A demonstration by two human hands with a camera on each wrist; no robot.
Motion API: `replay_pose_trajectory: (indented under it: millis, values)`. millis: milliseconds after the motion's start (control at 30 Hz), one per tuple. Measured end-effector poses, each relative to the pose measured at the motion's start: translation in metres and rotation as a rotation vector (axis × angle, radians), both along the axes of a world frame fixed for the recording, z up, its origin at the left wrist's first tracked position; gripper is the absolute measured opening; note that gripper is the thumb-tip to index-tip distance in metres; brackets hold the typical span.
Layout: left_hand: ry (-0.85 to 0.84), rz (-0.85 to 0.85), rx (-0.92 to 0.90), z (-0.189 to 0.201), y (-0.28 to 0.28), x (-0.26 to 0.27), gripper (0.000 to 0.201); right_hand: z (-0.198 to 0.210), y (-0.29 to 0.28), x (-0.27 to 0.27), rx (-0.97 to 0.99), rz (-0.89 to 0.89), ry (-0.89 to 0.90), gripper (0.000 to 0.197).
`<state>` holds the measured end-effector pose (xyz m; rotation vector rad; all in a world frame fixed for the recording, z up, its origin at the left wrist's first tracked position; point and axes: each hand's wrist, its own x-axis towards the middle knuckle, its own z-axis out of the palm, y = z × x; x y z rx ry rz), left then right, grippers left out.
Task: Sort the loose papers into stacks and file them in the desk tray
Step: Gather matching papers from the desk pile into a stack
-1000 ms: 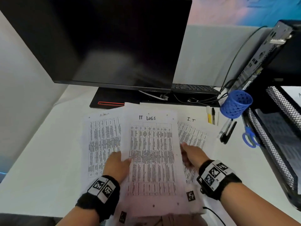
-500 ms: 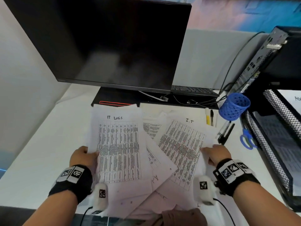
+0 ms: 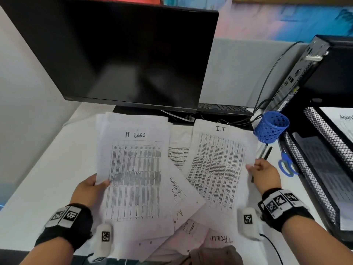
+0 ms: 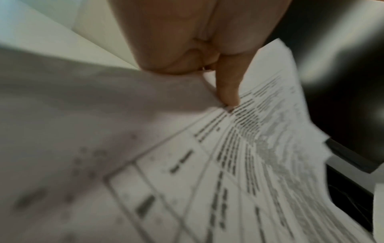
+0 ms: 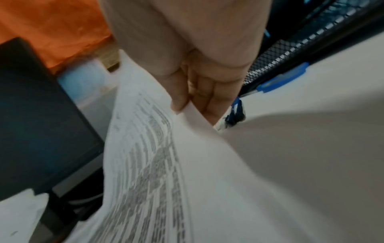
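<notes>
"IT LOGS" sheet (image 3: 133, 169) (printed table), "I.T" sheet (image 3: 217, 169) alongside

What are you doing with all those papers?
A person is sorting printed sheets at a desk. The left hand pinches a sheet headed "IT LOGS" by its left edge, and the right hand pinches a sheet headed "I.T" by its right edge. More loose papers lie fanned out underneath. The black mesh desk tray sits to the right, with sheets already in it. Neither held sheet is filed yet.
</notes>
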<state>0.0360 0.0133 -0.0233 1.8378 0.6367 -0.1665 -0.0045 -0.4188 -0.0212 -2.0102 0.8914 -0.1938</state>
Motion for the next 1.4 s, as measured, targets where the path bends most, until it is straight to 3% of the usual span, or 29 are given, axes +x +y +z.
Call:
replay_pose_trajectory:
  millis: [100, 200, 400, 500, 633, 733, 800, 900, 967, 1067, 1200, 1300, 1333, 1400]
  values:
    - [0.063, -0.109, -0.179, 0.011, -0.012, -0.002, 0.018, 0.003, 0.011, 0.002, 0.112, 0.053, -0.010, 0.017]
    - [0.083, -0.166, -0.152, 0.011, -0.028, 0.002, 0.016, 0.000, 0.025, 0.008, 0.121, 0.149, 0.033, 0.038]
    - [0.109, -0.078, 0.133, 0.004, -0.017, -0.002, 0.010, -0.005, 0.031, 0.018, 0.106, 0.190, 0.129, 0.045]
    - [0.149, -0.069, 0.300, -0.003, -0.002, -0.005, 0.021, 0.001, 0.034, 0.025, 0.073, 0.232, 0.173, 0.046]
    - [0.144, -0.099, 0.236, 0.010, -0.021, -0.006, 0.014, 0.004, 0.053, 0.042, 0.033, 0.358, 0.239, 0.044]
    - [0.140, -0.221, 0.248, 0.012, -0.032, 0.005, 0.032, 0.004, 0.070, 0.054, 0.029, 0.482, 0.263, 0.048]
    - [0.132, -0.272, 0.244, 0.009, -0.037, 0.004, 0.033, 0.003, 0.082, 0.059, 0.031, 0.545, 0.294, 0.048]
    - [0.078, -0.295, 0.131, 0.004, -0.045, -0.003, 0.022, 0.002, 0.101, 0.058, 0.023, 0.640, 0.337, 0.020]
    - [0.044, -0.287, 0.068, 0.001, -0.045, -0.007, 0.028, -0.001, 0.107, 0.053, 0.048, 0.687, 0.358, 0.027]
    - [-0.006, -0.236, -0.017, 0.004, -0.039, -0.012, 0.027, -0.006, 0.104, 0.045, 0.112, 0.641, 0.325, 0.032]
    - [-0.038, -0.131, -0.077, 0.002, -0.025, -0.014, 0.030, -0.010, 0.081, 0.037, 0.265, 0.420, 0.158, 0.036]
    - [-0.045, -0.090, -0.136, -0.004, -0.019, -0.012, 0.057, -0.005, 0.068, 0.030, 0.399, 0.337, 0.038, 0.031]
    - [-0.042, -0.117, -0.105, -0.005, -0.021, -0.011, 0.057, -0.001, 0.068, 0.027, 0.434, 0.331, 0.006, 0.031]
    - [-0.079, -0.180, -0.039, -0.004, -0.030, -0.010, 0.023, 0.005, 0.072, 0.022, 0.476, 0.346, -0.044, 0.030]
